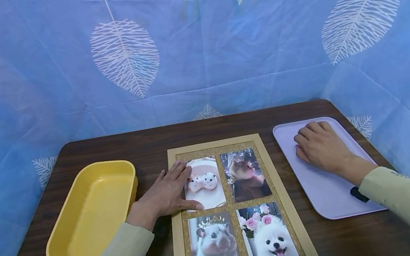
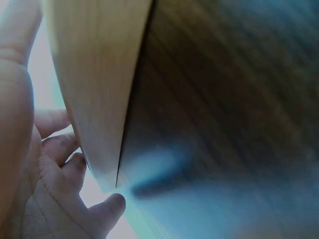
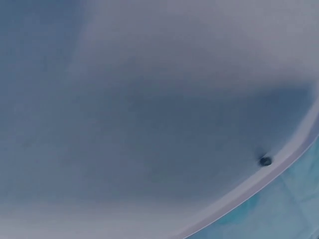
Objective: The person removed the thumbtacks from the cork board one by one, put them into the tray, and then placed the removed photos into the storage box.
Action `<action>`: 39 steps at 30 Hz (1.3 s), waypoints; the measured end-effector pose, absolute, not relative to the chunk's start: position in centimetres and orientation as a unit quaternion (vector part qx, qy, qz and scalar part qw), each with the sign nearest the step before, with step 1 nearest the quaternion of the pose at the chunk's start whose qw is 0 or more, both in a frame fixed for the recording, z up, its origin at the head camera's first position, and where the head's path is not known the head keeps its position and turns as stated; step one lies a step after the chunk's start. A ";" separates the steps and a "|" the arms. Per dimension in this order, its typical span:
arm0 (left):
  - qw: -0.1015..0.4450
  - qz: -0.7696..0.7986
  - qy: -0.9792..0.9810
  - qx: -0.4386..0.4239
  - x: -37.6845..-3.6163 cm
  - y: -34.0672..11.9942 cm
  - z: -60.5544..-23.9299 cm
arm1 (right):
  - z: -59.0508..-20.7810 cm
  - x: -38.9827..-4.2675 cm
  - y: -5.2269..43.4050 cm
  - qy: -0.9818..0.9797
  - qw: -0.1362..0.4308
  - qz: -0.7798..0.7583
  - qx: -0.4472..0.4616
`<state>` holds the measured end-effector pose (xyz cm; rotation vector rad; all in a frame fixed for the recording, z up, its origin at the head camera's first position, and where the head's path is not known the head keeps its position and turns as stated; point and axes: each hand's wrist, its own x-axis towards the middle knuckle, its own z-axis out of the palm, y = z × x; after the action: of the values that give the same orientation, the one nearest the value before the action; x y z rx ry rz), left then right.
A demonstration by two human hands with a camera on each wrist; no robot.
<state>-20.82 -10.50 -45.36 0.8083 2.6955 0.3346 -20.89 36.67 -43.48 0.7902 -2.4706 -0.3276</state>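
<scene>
My left hand [image 1: 171,192] rests with spread fingers on the left side of a light wooden photo frame [image 1: 179,247], partly over the upper left photo [image 1: 210,195] of two small white animals. In the left wrist view its fingers [image 2: 60,147] reach across the frame's wooden border [image 2: 99,74]. My right hand [image 1: 324,148] is over a lilac tray [image 1: 333,201], back of the hand up and fingers bent downward. Its fingertips are hidden, so I cannot tell whether it holds anything. A small dark round piece [image 3: 265,161] lies in the tray by the rim in the right wrist view.
A yellow plastic tub [image 1: 92,212] stands at the left of the dark wooden table [image 1: 142,143]. Other photos in the frame show a hamster with a crown [image 1: 215,249], a white dog [image 1: 276,243] and a brown animal [image 1: 244,176]. Blue leaf-patterned cloth [image 1: 216,52] hangs behind.
</scene>
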 end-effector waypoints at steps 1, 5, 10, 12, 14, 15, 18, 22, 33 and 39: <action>0.152 0.117 0.940 0.283 -20.8 -10.5 -45.4 | -43.5 -20.8 36.3 -0.914 0.261 -0.115 0.289; 0.150 0.114 0.941 0.282 -20.8 -10.6 -45.4 | -43.5 -20.7 34.9 -0.918 0.261 -0.096 0.281; 0.149 0.117 0.942 0.276 -20.7 -10.6 -45.3 | -43.8 -20.7 32.9 -0.915 0.271 -0.070 0.290; 0.145 0.121 0.942 0.276 -20.7 -10.5 -45.2 | -43.8 -20.5 31.9 -0.912 0.278 -0.057 0.297; 0.138 0.131 0.944 0.269 -20.7 -10.5 -45.2 | -43.9 -20.3 30.9 -0.910 0.282 -0.042 0.302; 0.134 0.139 0.945 0.263 -20.7 -10.5 -45.1 | -43.8 -20.1 30.3 -0.910 0.281 -0.035 0.303; 0.110 0.174 0.948 0.242 -20.9 -10.6 -44.7 | -43.7 -19.5 28.6 -0.912 0.272 -0.025 0.306; 0.083 0.228 0.949 0.202 -21.3 -10.7 -44.0 | -43.4 -18.7 26.4 -0.914 0.256 -0.016 0.315; 0.078 0.416 0.901 0.097 -22.7 -11.3 -43.2 | -43.4 -17.3 21.3 -0.903 0.238 0.016 0.358; 0.119 0.573 0.810 0.028 -23.6 -11.5 -42.7 | -43.7 -16.4 19.0 -0.901 0.212 0.013 0.379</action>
<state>-23.65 -11.49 -42.74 0.0830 2.3681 1.6763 -16.40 18.96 -43.73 1.0527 -2.5007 0.0358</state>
